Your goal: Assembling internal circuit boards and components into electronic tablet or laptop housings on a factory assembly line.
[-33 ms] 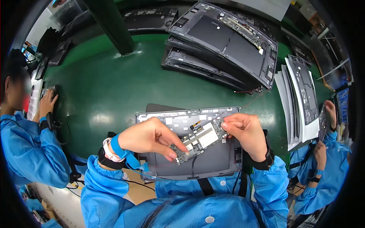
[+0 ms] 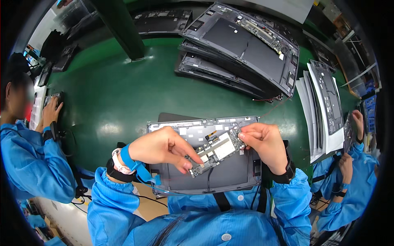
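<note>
A long narrow circuit board [image 2: 216,151] with a pale shield patch is held tilted above an open grey device casing [image 2: 230,176] that lies on the green table in front of me. My left hand [image 2: 162,147] pinches the board's lower left end. My right hand [image 2: 264,141] pinches its upper right end. A blue strap and a pink band sit on my left wrist, and a black band on my right wrist. Both sleeves are blue.
A slanted stack of open grey casings [image 2: 242,53] lies at the far right of the green table [image 2: 102,102]. White sheets with a casing [image 2: 326,106] stand further right. A person in blue [image 2: 28,135] works at my left, another [image 2: 349,176] at my right. A dark post [image 2: 119,28] rises behind.
</note>
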{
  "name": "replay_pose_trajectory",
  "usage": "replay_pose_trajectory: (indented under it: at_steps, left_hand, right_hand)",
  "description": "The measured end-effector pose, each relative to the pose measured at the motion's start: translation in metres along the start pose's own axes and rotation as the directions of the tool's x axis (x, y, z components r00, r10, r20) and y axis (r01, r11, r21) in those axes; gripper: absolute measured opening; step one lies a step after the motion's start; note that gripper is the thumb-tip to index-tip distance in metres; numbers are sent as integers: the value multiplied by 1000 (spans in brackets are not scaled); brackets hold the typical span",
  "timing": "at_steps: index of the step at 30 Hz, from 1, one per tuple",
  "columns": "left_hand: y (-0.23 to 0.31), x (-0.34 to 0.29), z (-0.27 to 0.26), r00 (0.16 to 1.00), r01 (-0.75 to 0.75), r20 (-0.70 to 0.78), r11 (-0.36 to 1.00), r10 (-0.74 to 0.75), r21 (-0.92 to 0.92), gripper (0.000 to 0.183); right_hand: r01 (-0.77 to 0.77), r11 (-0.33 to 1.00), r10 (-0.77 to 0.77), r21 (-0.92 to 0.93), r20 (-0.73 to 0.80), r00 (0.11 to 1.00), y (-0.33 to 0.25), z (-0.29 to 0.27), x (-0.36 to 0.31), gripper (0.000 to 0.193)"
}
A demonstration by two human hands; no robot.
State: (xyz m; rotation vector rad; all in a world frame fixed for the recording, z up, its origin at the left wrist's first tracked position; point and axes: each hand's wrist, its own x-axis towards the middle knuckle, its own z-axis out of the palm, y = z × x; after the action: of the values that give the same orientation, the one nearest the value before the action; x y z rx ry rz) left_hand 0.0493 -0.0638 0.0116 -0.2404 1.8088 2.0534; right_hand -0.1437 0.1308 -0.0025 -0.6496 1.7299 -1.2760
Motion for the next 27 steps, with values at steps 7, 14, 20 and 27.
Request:
replay_pose_trajectory:
  at_steps: [7, 14, 20, 27]
  left_hand:
    - [-2, 4, -6, 988, -13, -157, 998, 3, -63, 26]
    - [-9, -6, 4, 817, -113, -466, 886, 340, 449, 49]
    - [-16, -16, 12, 719, -73, -493, 759, 490, 647, 65]
    - [-82, -72, 28, 572, -222, -810, 975, 129, -2, 64]
  right_hand:
    - [263, 888, -343, -377, -161, 925, 2, 1, -7, 15]
    - [194, 776, -410, -601, -245, 878, 9, -36, -25, 36]
    - [-249, 951, 276, 182, -144, 950, 10, -36, -39, 49]
    - [-398, 902, 399, 169, 32, 916, 10, -17, -25, 24]
